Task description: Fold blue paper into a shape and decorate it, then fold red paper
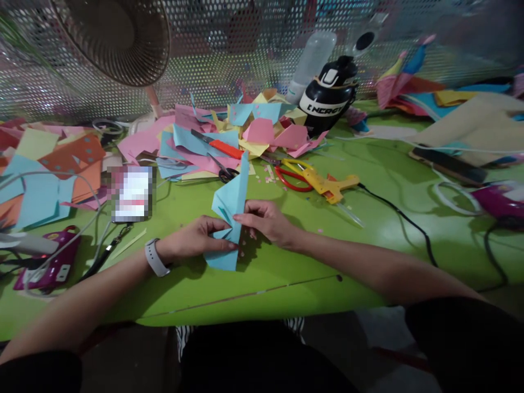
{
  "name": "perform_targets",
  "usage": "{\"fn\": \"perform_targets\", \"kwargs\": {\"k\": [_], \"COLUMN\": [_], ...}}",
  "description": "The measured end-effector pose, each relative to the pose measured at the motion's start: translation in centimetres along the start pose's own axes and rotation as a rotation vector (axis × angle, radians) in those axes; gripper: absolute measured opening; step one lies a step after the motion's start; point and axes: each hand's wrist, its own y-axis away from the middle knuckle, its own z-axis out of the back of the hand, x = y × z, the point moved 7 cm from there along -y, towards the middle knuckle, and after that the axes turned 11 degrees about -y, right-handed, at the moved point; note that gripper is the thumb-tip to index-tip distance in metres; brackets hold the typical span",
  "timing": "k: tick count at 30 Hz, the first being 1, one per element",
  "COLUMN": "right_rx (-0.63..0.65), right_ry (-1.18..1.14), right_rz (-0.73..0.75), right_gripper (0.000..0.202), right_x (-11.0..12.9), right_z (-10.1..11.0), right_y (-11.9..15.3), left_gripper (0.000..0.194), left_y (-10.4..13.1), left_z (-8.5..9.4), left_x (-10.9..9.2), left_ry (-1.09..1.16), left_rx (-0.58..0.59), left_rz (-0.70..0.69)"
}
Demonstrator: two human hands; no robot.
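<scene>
A folded sheet of light blue paper [231, 194] stands upright between my two hands, just above the green table. My left hand [200, 236] grips its lower left part, thumb in front and a finger pushed into the fold. On the paper's right edge, my right hand [268, 221] pinches it between thumb and fingers, about halfway up. Beyond the paper lie black-handled scissors [227, 172] and a cutter with a red handle [225, 147]. A yellow glue gun [333, 188] rests to the right of my right hand.
Coloured paper pieces [262, 134] pile up at the back, with more paper [45, 180] at the left. A fan [114, 33], a black bottle [327, 101] and a phone [133, 194] stand or lie around. Cords cross the green table [286, 295]; purple power strips [53, 256] sit at both sides.
</scene>
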Motion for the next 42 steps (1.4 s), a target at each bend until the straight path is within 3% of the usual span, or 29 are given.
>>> {"fn": "perform_targets", "kwargs": {"k": [3, 5, 9, 11, 14, 16, 19, 21, 23, 26, 30, 32, 35, 37, 39, 42], "right_rx": [-0.064, -0.088, -0.157, -0.198, -0.24, -0.263, -0.292, -0.27, -0.181, -0.039, 0.012, -0.011, -0.091, -0.079, 0.015, 0.202], "right_ry": [-0.111, -0.164, -0.21, -0.239, -0.298, -0.339, -0.352, -0.316, -0.243, -0.104, 0.081, 0.221, 0.579, 0.887, 1.147, 1.377], "right_rz": [-0.003, -0.007, 0.016, 0.017, -0.012, -0.029, -0.037, -0.046, -0.069, -0.062, 0.039, 0.172, 0.599, 0.925, 1.153, 1.26], "right_gripper": [0.031, 0.027, 0.026, 0.029, 0.035, 0.04, 0.045, 0.046, 0.046, 0.044, 0.029, 0.027, 0.036, 0.042, 0.043, 0.034], "right_x": [-0.4, -0.6, -0.9, -0.9, -0.9, -1.0, -1.5, -1.9, -2.3, -2.1, -0.9, 0.2, 3.2, 4.9, 5.4, 5.0], "right_z": [0.9, 1.4, 2.0, 2.0, 1.8, 1.6, 1.3, 0.7, -0.2, -1.3, -0.2, 1.1, 2.2, 1.1, -0.7, -2.8], "right_y": [-0.2, -0.4, -0.7, -0.7, -0.5, -0.4, -0.1, 0.1, 0.4, 0.8, 0.7, 0.3, 0.6, 1.9, 3.2, 4.5], "left_gripper": [0.02, 0.028, 0.033, 0.028, 0.039, 0.034, 0.032, 0.034, 0.019, 0.018, 0.014, 0.012, 0.011, 0.013, 0.017, 0.021], "left_y": [0.1, 0.0, 0.2, 0.2, -0.1, -0.3, -0.4, -0.4, -0.4, -0.3, 0.0, 0.0, -0.1, -0.2, -0.3, -0.3], "left_z": [1.5, 3.2, 6.3, 6.9, 6.4, 5.2, 3.0, 1.8, 1.3, 1.7, 4.0, 5.0, 5.7, 5.7, 5.2, 4.2], "left_x": [0.0, -0.3, -0.5, -0.2, 0.3, 0.2, -0.4, -0.4, -0.1, 0.3, 0.2, 0.2, 0.7, 1.1, 1.3, 1.3], "left_ry": [0.078, 0.145, 0.41, 0.605, 0.816, 0.83, 0.655, 0.521, 0.472, 0.501, 0.589, 0.608, 0.575, 0.541, 0.508, 0.498], "left_rx": [-0.064, -0.187, -0.477, -0.522, -0.463, -0.393, -0.324, -0.341, -0.395, -0.469, -0.517, -0.498, -0.412, -0.347, -0.281, -0.252], "left_rz": [0.048, 0.039, -0.099, -0.177, -0.22, -0.222, -0.244, -0.238, -0.217, -0.189, -0.181, -0.154, -0.057, 0.0, 0.041, 0.04]}}
